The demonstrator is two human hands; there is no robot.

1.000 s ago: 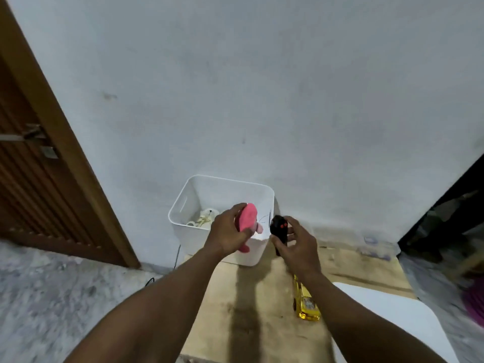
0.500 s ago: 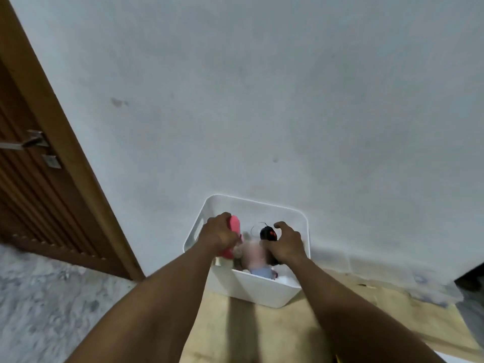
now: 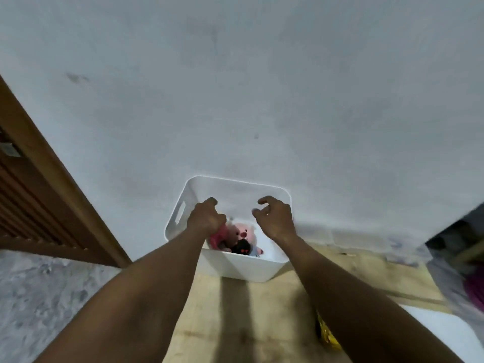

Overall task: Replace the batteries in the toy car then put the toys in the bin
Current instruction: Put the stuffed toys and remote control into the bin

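Observation:
A white plastic bin (image 3: 235,268) stands on the floor against the wall. Inside it lie a pink plush animal (image 3: 245,233) and a black remote with red buttons (image 3: 242,248). My left hand (image 3: 207,218) hangs over the bin's left side, its fingers curled round the top of a pink toy (image 3: 218,238) that reaches down into the bin. Over the bin's right side is my right hand (image 3: 275,218), with loosely curled fingers holding nothing. The yellow toy car (image 3: 327,336) shows partly beside my right forearm, on the wooden board.
The bin sits at the far end of a pale wooden board (image 3: 235,323). A brown wooden door (image 3: 31,205) and its frame are at the left. A white surface (image 3: 450,336) lies at the lower right, with dark clutter (image 3: 461,244) beyond.
Both hands reached from the bin's front edge to over its inside. My right hand let go of the black remote, which now lies in the bin. The pink toy went lower.

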